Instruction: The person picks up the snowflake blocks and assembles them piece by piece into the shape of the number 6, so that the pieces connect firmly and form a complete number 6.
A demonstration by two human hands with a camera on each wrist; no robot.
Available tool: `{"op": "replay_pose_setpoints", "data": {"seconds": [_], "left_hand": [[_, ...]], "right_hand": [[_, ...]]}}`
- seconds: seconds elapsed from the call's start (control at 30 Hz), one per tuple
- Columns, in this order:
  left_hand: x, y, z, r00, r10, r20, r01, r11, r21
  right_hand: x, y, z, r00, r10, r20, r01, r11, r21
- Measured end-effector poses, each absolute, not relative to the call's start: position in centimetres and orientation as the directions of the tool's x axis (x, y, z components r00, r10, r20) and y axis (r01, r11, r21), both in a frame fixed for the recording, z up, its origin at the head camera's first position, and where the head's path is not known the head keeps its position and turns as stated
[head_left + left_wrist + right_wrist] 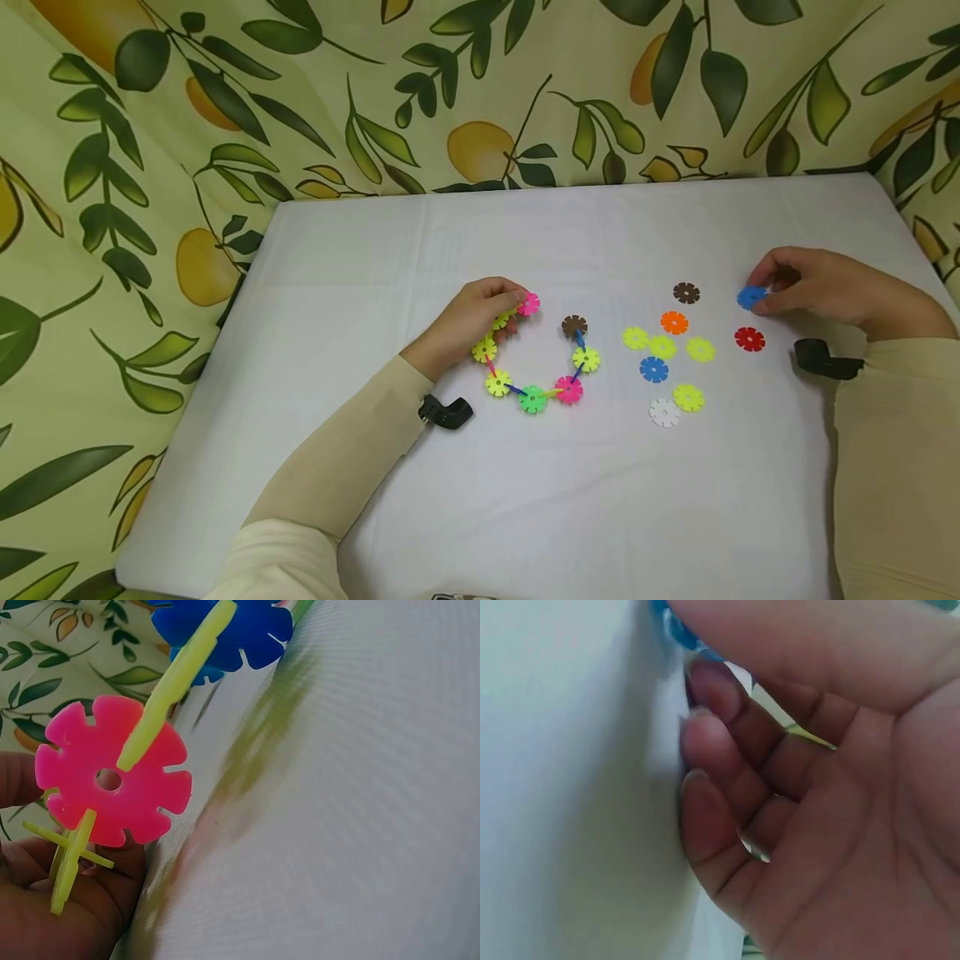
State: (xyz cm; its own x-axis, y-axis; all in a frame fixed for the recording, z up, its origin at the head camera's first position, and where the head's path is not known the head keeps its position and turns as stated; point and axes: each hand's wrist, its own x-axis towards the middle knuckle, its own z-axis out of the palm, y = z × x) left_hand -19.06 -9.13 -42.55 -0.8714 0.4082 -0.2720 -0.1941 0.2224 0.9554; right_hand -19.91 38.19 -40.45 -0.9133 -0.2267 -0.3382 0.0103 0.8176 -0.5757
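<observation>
My left hand (468,321) holds one end of a curved chain of slotted plastic discs, by a pink notched disc (529,304) and a yellow one. In the left wrist view, yellow discs slot into a pink disc (112,776), and a blue disc (232,637) joins above. From there the chain lies in an open loop through a green disc (533,400) to a brown disc (574,326) at its other end. At the far right, my right hand (832,287) pinches a loose blue disc (751,297) between thumb and finger, at the table surface; the right wrist view shows only its edge.
Loose discs lie between the chain and my right hand: brown (686,292), orange (674,322), red (749,339), blue (654,369), white (664,412) and several yellow ones (701,349). A white cloth covers the table (360,250); a leaf-patterned curtain (480,92) hangs behind.
</observation>
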Motion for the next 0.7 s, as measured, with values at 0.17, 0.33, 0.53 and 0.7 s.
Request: {"op": "replay_pose_setpoints", "data": {"seconds": [0.17, 0.33, 0.53, 0.7], "left_hand": [[-19.1, -9.1, -42.6, -0.863, 0.430, -0.265, -0.192, 0.207, 0.959], [-19.3, -9.2, -43.0, -0.837, 0.508, -0.205, -0.127, 0.184, 0.975], [-19.1, -9.2, -43.1, -0.829, 0.542, -0.136, 0.035, 0.294, 0.955], [-18.9, -9.0, -43.0, -0.829, 0.545, -0.126, 0.051, 0.298, 0.953]], "right_hand": [[-20.1, 34.9, -40.1, -0.952, -0.151, -0.265, 0.043, 0.794, -0.606], [-19.9, 28.8, -39.5, -0.981, -0.144, -0.133, -0.012, 0.722, -0.692], [-18.3, 22.3, -38.8, -0.948, -0.316, -0.028, -0.188, 0.630, -0.753], [-17.4, 19.5, -39.3, -0.894, -0.448, 0.006, -0.297, 0.581, -0.758]]}}
